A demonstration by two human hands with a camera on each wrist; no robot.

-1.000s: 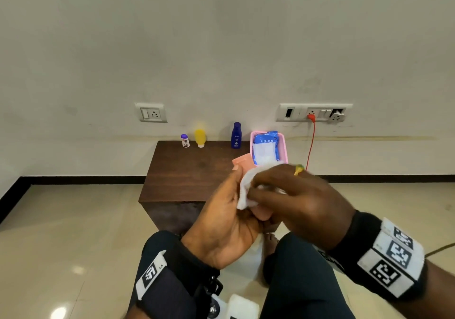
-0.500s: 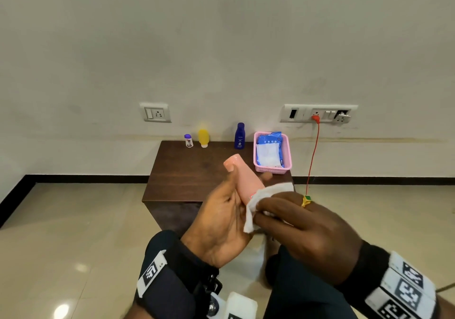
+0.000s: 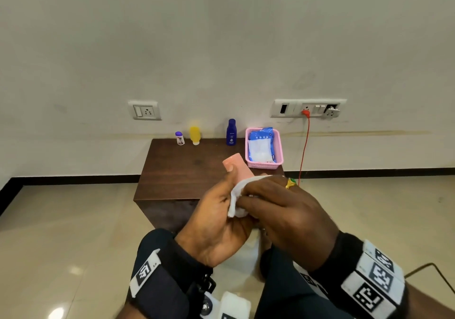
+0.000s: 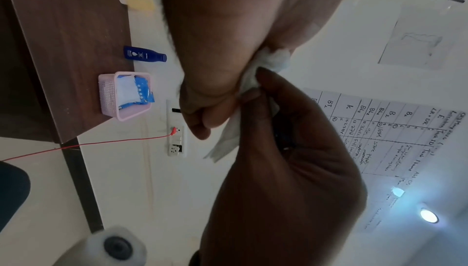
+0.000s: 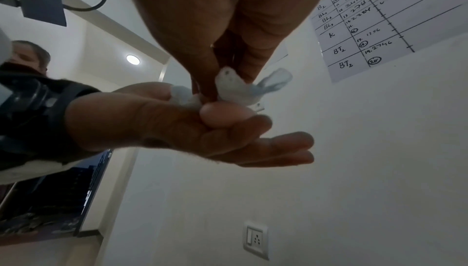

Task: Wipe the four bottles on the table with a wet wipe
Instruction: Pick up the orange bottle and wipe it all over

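Wiping is going on right now: my left hand (image 3: pixel 216 222) grips the pink bottle (image 3: pixel 236 167) up in front of me, over the near edge of the brown table (image 3: pixel 182 171). My right hand (image 3: pixel 283 210) pinches the white wet wipe (image 3: pixel 237 195) and presses it on the bottle's side. Three more bottles stand in a row at the back of the table: a small white bottle (image 3: pixel 180 138), a yellow bottle (image 3: pixel 194 135) and a dark blue bottle (image 3: pixel 231 132). I cannot tell if any of those are clean yet. The pack of wipes (image 3: pixel 261 145) lies in the pink basket (image 3: pixel 277 146) beside the blue one. So I think at least this bottle is part done.
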